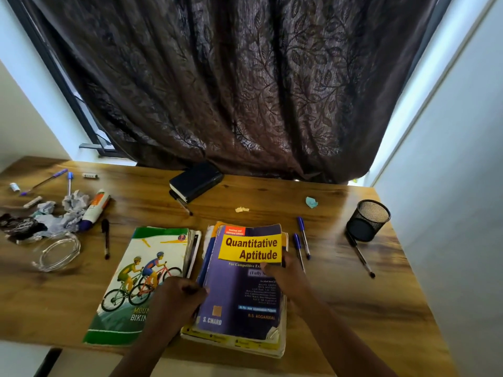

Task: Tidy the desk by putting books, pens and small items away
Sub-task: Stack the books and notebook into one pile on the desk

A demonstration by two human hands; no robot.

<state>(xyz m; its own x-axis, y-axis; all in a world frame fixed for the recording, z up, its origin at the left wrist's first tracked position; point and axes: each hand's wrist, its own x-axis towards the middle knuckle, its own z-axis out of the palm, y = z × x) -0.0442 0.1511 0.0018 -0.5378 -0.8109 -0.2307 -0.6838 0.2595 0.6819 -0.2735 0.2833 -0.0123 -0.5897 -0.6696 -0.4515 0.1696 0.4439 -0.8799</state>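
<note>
At the desk's (353, 303) near edge, a person's left hand (178, 297) curls its fingers around the spine side of a purple "Quantitative Aptitude" book (239, 292), while the right hand (285, 270) presses on the cover and its thumb grips the right edge. The book tops a worn stack (234, 344) of at least 2 volumes that slightly overhangs the near edge. Just left lies a mountain-biking notebook (141, 270) over other thin items.

The stack's loose, frayed pages could likely slip or spill off the near edge if it is lifted unevenly, and the 2 blue pens (301, 242) just beside its right side could roll if nudged.

Farther out, 1 black pen (105, 238) lies left of the notebook and 1 more (360, 257) by the tipped mesh pen holder (368, 220) near the right edge. Toward the far left corner sit crumpled papers (68, 210), 1 glue stick (95, 209), 1 clear lid (58, 251) and 2 more blue pens (69, 180). By the far edge rests 1 dark thick book (194, 180), below the curtain (231, 77).
</note>
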